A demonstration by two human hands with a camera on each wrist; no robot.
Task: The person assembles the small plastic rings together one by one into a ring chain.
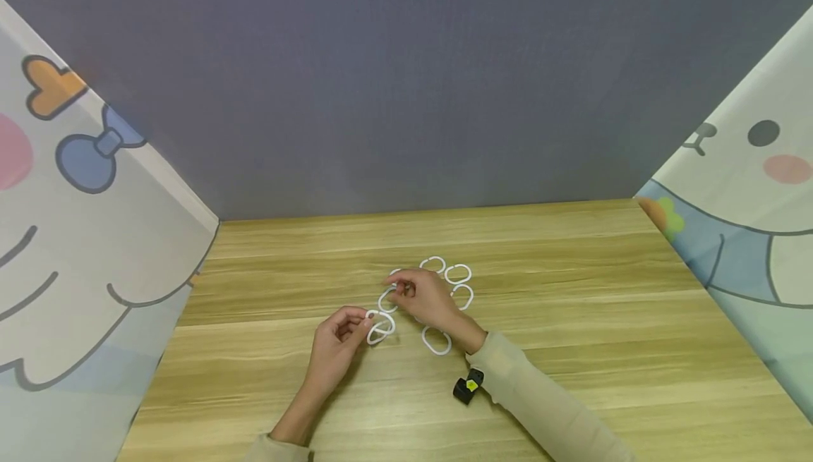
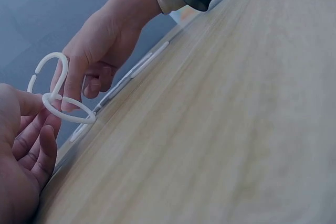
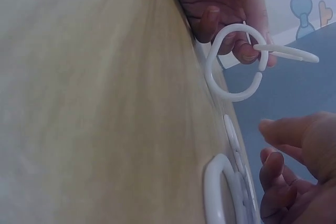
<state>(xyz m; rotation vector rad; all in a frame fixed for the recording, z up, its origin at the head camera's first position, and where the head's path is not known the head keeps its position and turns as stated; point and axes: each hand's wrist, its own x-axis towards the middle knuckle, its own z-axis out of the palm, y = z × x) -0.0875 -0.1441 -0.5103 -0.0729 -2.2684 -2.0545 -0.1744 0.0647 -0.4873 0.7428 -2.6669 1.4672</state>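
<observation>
My left hand [image 1: 334,342] pinches white plastic C-shaped rings between thumb and fingertips. Two of these rings hook through each other: an upper ring [image 2: 65,72] and a lower ring [image 2: 73,118], both raised off the tabletop. A small gap shows in the ring [image 3: 209,72] in the right wrist view. To the right and a little farther back, my right hand [image 1: 428,300] hovers low with its fingers loosely bent and nothing between thumb and fingertips. A loose white ring [image 1: 380,301] lies just by its fingertips, and the hand partly hides others.
More loose white rings lie around the right hand: a back ring [image 1: 433,258], a right ring [image 1: 470,275] and a front ring [image 1: 435,353]. They rest on a wooden table [image 1: 571,321]. A grey panel [image 1: 406,95] stands behind it, with cartoon-printed panels at both sides.
</observation>
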